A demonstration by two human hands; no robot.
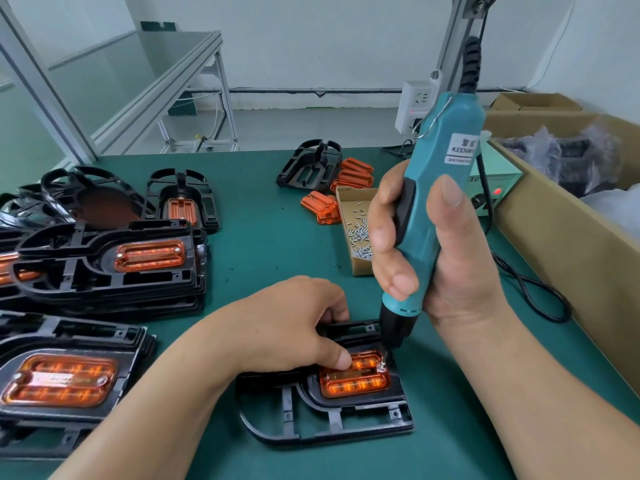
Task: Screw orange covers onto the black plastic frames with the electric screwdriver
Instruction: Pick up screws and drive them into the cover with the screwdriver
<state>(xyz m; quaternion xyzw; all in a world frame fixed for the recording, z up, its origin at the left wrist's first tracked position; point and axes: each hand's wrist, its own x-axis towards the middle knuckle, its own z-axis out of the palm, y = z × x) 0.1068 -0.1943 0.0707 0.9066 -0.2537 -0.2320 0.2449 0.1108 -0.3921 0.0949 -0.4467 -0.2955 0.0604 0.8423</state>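
The frame [325,420], on the mat [263,237], is gripped by the left hand [294,327], thumb pinning the cover [355,379]; the screwdriver [440,188] is gripped by the right hand [426,251]. The light, brittle plastic is judged best steadied at the rim

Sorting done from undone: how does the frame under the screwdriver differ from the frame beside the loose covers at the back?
The near frame carries an orange cover; the far frame has none. The left hand holds the near frame under the screwdriver tip; the far frame lies untouched. Both are black plastic.

The left hand [294,327] hides part of the black frame [325,422].
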